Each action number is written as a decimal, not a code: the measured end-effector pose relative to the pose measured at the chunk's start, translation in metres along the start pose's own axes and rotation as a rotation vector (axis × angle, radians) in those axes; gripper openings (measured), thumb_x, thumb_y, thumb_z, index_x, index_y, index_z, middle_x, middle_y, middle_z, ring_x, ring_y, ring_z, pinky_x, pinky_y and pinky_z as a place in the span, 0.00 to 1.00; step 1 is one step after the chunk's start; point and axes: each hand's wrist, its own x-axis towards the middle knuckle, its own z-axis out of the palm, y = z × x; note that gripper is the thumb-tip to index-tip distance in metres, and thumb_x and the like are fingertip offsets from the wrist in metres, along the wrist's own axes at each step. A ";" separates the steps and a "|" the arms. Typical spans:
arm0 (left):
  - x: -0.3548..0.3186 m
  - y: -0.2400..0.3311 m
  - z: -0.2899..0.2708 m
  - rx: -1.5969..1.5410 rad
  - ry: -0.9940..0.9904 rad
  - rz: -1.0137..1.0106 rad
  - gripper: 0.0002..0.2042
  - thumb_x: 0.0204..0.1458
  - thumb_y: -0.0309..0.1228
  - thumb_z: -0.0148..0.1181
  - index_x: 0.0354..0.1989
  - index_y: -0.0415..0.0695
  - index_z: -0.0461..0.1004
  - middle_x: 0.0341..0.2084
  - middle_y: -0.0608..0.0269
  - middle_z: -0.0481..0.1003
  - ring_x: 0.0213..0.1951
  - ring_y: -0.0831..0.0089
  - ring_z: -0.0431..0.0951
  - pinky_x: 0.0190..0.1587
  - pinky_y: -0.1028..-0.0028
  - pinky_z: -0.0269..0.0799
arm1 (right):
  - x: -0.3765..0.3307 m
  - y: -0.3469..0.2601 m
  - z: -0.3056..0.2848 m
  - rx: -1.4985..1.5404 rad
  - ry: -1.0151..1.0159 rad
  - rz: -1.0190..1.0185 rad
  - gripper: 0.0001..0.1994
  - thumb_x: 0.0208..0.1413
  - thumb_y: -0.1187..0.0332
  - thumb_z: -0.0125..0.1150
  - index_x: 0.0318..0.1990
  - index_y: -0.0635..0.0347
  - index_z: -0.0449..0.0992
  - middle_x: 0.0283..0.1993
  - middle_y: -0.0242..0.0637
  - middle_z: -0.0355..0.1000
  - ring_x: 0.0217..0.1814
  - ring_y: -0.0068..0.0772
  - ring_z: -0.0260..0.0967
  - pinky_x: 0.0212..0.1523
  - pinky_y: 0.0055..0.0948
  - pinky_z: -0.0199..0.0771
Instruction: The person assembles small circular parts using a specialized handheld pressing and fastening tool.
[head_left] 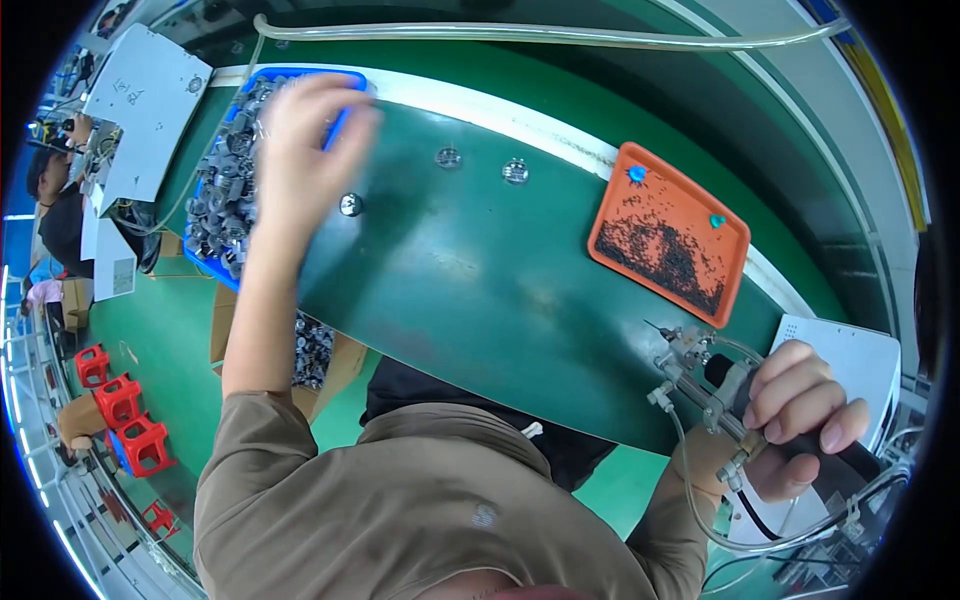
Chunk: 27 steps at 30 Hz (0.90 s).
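Blurred by motion, my left hand [310, 150] is over the right side of a blue tray [356, 82], thumb and fingers apart, with nothing seen between them. The tray is heaped with small grey and clear round parts [232, 165]. Closed around the dark body of a metal air tool [690, 385], my right hand [805, 400] is at the table's right end. The tool has a thin needle-like tip and clear hoses. Apart from both hands, a shiny round part [351, 204] and two clear round parts [449, 157] [515, 171] lie on the green table [430, 270].
An orange tray [740, 255] at the right holds many tiny black pieces and two small coloured bits. White boxes [160, 110] [850, 350] stand at both ends. An open carton [340, 370] of parts is below the left edge. A clear tube [540, 38] crosses the back.
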 end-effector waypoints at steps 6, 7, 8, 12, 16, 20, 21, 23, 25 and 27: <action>-0.010 0.076 0.084 -0.172 -0.352 0.223 0.07 0.51 0.31 0.69 0.37 0.44 0.83 0.48 0.58 0.81 0.51 0.57 0.79 0.56 0.59 0.72 | 0.003 0.006 -0.005 0.034 -0.061 -0.034 0.21 0.63 0.54 0.70 0.51 0.52 0.64 0.27 0.27 0.71 0.21 0.24 0.72 0.24 0.25 0.67; -0.014 0.071 0.085 -0.093 -0.403 0.184 0.07 0.51 0.30 0.69 0.36 0.43 0.83 0.46 0.58 0.82 0.50 0.57 0.80 0.55 0.59 0.72 | 0.006 0.016 -0.007 0.072 -0.090 -0.036 0.22 0.63 0.54 0.69 0.53 0.52 0.64 0.28 0.28 0.71 0.21 0.25 0.71 0.25 0.26 0.67; -0.012 0.074 0.091 -0.066 -0.463 0.172 0.06 0.51 0.29 0.69 0.35 0.42 0.83 0.45 0.58 0.83 0.49 0.57 0.80 0.53 0.59 0.73 | 0.010 0.007 -0.007 0.056 -0.108 -0.018 0.23 0.63 0.53 0.69 0.54 0.52 0.64 0.29 0.28 0.71 0.22 0.26 0.71 0.25 0.26 0.67; -0.012 0.090 0.087 -0.144 -0.530 0.150 0.03 0.49 0.26 0.68 0.31 0.40 0.82 0.37 0.58 0.83 0.43 0.57 0.81 0.49 0.60 0.75 | 0.011 0.001 -0.014 0.046 -0.189 0.091 0.21 0.68 0.53 0.61 0.60 0.51 0.67 0.32 0.29 0.70 0.25 0.24 0.68 0.33 0.29 0.64; -0.027 0.121 0.096 -0.420 -0.676 0.292 0.06 0.46 0.27 0.72 0.30 0.40 0.82 0.34 0.59 0.82 0.41 0.58 0.81 0.50 0.61 0.75 | 0.010 0.005 -0.012 0.025 -0.233 0.118 0.20 0.68 0.52 0.60 0.60 0.50 0.66 0.32 0.29 0.70 0.25 0.25 0.69 0.32 0.30 0.65; -0.045 0.155 0.120 -0.630 -0.692 0.390 0.06 0.47 0.29 0.72 0.32 0.43 0.84 0.37 0.63 0.81 0.42 0.62 0.80 0.49 0.63 0.75 | 0.010 0.013 -0.013 0.071 -0.292 0.128 0.19 0.68 0.52 0.61 0.57 0.50 0.66 0.32 0.29 0.70 0.25 0.25 0.69 0.32 0.29 0.65; -0.051 0.157 0.126 -0.736 -0.632 0.419 0.06 0.48 0.30 0.72 0.33 0.44 0.84 0.39 0.65 0.81 0.42 0.64 0.80 0.48 0.63 0.75 | 0.009 0.016 -0.012 0.095 -0.312 0.120 0.18 0.68 0.53 0.62 0.56 0.49 0.66 0.31 0.28 0.70 0.25 0.25 0.70 0.32 0.29 0.66; -0.059 0.153 0.131 -0.756 -0.598 0.439 0.06 0.49 0.30 0.72 0.34 0.44 0.85 0.40 0.66 0.81 0.42 0.65 0.79 0.47 0.64 0.74 | 0.008 0.017 -0.011 0.081 -0.314 0.138 0.18 0.68 0.53 0.62 0.55 0.49 0.65 0.31 0.28 0.70 0.25 0.25 0.70 0.32 0.30 0.66; -0.063 0.151 0.133 -0.781 -0.566 0.458 0.06 0.50 0.31 0.72 0.35 0.45 0.85 0.41 0.68 0.80 0.42 0.67 0.79 0.46 0.65 0.73 | 0.007 0.020 -0.009 0.066 -0.316 0.162 0.18 0.67 0.53 0.62 0.55 0.49 0.65 0.31 0.28 0.70 0.25 0.25 0.70 0.32 0.30 0.67; -0.061 0.151 0.133 -0.772 -0.549 0.466 0.06 0.50 0.31 0.72 0.35 0.45 0.85 0.41 0.69 0.80 0.42 0.68 0.78 0.46 0.66 0.72 | 0.006 0.025 -0.007 0.085 -0.310 0.166 0.18 0.67 0.53 0.63 0.55 0.48 0.65 0.31 0.28 0.69 0.25 0.25 0.70 0.32 0.30 0.67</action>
